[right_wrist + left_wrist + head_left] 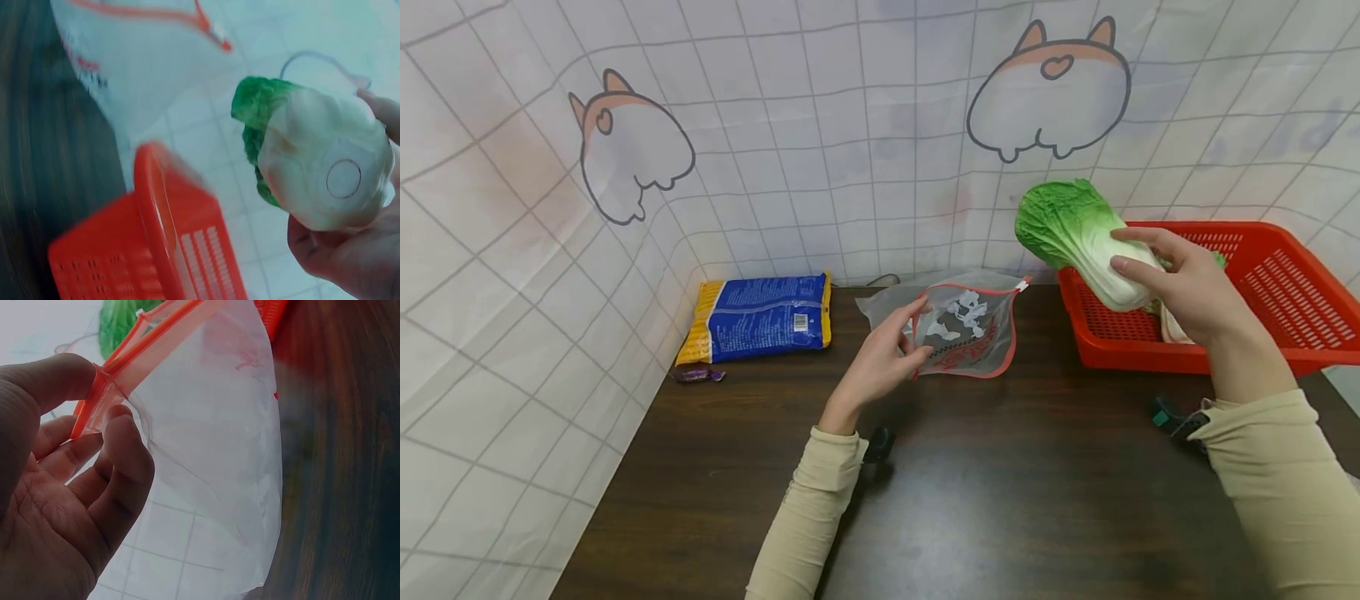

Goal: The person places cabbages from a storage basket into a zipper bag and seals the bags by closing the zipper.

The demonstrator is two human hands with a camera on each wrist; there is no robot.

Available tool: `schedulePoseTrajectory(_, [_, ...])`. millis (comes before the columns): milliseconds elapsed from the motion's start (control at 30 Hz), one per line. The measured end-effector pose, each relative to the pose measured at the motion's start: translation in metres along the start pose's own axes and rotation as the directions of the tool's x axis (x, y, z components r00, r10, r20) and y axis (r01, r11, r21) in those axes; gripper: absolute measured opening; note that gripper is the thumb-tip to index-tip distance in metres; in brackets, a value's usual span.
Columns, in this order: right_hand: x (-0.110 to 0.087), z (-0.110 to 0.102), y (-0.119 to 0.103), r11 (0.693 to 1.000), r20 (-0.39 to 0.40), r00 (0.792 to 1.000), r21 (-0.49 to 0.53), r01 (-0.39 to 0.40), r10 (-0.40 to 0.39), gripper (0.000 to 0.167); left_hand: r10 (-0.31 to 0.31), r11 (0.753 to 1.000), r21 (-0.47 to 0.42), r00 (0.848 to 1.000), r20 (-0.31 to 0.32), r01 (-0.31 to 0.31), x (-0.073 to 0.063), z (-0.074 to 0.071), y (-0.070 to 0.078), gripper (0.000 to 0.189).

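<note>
My left hand (pixel 880 358) pinches the red-edged mouth of a clear zip bag (pixel 966 333) between thumb and fingers. The bag's mouth gapes, and a white slider sits at its upper right corner. In the left wrist view the fingers hold the bag's orange-red rim (pixel 150 347). My right hand (pixel 1195 279) grips a napa cabbage (pixel 1086 242) by its white base, green leaves pointing up and left. The cabbage is in the air between the bag and the red basket (pixel 1135 357). The right wrist view shows the cabbage's round base (pixel 331 162).
More pale vegetables (pixel 1172 325) lie in the red basket, partly hidden by the right hand. A blue and yellow packet (pixel 760 317) lies at the back left of the dark table (pixel 1000 500). Beside it is a small purple wrapped sweet (pixel 700 376). A patterned white curtain stands behind.
</note>
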State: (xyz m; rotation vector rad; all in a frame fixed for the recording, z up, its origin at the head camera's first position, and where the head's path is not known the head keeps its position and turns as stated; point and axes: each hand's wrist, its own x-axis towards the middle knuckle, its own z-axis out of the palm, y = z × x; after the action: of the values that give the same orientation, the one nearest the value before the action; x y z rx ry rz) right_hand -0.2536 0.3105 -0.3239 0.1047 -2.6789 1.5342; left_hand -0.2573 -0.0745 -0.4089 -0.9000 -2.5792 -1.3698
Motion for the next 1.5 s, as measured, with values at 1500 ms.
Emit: schedulePoseTrajectory(1500, [-0.092,0.058,-0.030,0.868,-0.225,0.929,0.345,0.358,-0.293,0.045,0.008,1.000,0.000,1.000,0.017,-0.008,0.000,-0.002,-0.001,0.068])
